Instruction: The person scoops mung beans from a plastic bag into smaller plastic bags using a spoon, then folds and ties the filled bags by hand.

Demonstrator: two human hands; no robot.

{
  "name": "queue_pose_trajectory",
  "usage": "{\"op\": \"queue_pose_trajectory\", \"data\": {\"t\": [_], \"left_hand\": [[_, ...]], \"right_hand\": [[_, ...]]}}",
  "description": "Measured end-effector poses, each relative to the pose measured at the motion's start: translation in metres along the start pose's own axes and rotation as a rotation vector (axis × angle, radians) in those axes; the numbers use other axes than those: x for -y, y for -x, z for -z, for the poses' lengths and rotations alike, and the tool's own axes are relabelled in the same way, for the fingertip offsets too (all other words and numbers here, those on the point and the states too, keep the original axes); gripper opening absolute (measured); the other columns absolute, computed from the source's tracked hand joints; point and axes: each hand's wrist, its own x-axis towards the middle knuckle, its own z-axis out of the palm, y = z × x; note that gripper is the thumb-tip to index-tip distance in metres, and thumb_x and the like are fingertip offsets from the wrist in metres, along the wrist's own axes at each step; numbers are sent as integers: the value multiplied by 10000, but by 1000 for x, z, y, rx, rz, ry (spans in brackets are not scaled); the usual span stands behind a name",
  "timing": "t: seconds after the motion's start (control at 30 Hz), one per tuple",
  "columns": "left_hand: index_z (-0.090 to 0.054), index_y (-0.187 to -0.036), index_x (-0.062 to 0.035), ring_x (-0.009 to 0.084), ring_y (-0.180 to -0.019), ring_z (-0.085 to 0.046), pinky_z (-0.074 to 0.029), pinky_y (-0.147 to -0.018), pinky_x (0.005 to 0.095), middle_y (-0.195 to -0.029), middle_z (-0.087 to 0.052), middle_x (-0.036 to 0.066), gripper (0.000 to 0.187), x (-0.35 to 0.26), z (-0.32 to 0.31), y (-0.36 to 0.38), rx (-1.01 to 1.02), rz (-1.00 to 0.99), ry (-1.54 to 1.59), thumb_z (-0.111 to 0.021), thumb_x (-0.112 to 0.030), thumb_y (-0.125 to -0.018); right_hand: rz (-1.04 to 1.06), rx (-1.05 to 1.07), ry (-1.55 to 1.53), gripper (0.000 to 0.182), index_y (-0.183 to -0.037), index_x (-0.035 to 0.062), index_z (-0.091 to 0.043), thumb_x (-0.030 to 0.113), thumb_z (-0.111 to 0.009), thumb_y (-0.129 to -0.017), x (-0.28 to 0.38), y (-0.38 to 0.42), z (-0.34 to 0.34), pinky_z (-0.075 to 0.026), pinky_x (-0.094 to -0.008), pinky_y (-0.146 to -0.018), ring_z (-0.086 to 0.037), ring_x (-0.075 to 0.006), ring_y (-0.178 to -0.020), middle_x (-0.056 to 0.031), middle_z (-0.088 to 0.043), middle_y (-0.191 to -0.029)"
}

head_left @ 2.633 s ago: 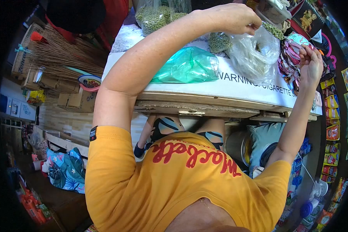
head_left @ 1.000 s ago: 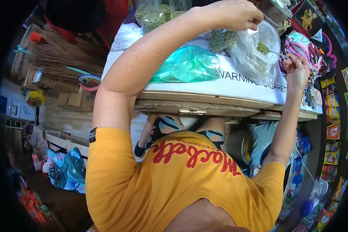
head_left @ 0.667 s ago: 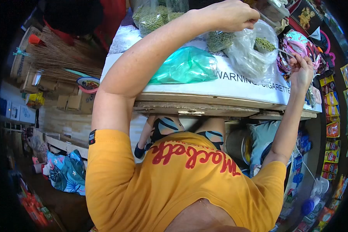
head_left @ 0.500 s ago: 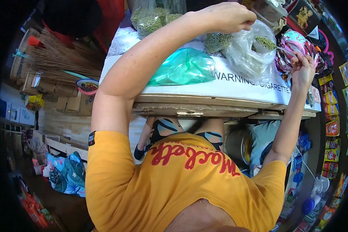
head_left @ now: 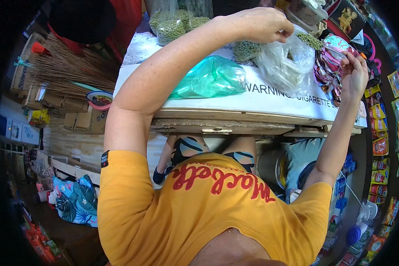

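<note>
Bags (head_left: 170, 23) hold beans (head_left: 170, 34), right hand (head_left: 355, 77) pinches heaped spoon (head_left: 315, 47), grip of left hand (head_left: 267, 25) unclear.

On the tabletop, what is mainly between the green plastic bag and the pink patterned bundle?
In the head view, the crumpled clear plastic bag lies between the green plastic bag and the pink patterned bundle.

A yellow T-shirt (head_left: 181, 217) bears red script lettering (head_left: 219, 186) and a dark sleeve tag (head_left: 104, 159), above what seem patterned shorts (head_left: 189, 146).
</note>
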Motion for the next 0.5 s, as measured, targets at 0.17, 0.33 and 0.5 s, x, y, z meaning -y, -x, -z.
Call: {"op": "queue_pose_trajectory", "data": {"t": [0.17,0.33,0.5], "left_hand": [[-631,-867,-45,285,-822,-618,-477,-748,393,-815,-638,139,163,-2,-1,-1,-37,-31,34,-621,-179,-774],[-639,-881,-38,285,-811,-634,-487,-754,384,-816,-652,133,189,-8,6,-1,-39,-26,92,-641,-186,-764],[-615,-839,-2,342,-841,-593,-464,-745,418,-803,-610,199,172,-11,18,1,-117,-31,172,-607,-156,-762]], "right_hand": [[-2,92,52,118,-831,27,-468,-60,-543,-802,-3,0,-24,-520,-258,-554,-632,-199,-579,-189,-649,-807],[27,191,70,96,-834,23,-472,-44,-537,-811,-12,3,-56,-517,-258,-550,-635,-190,-577,-183,-651,-809],[89,397,195,78,-873,1,-487,-19,-543,-822,-7,19,-98,-504,-241,-569,-638,-158,-626,-152,-652,-812]]}}
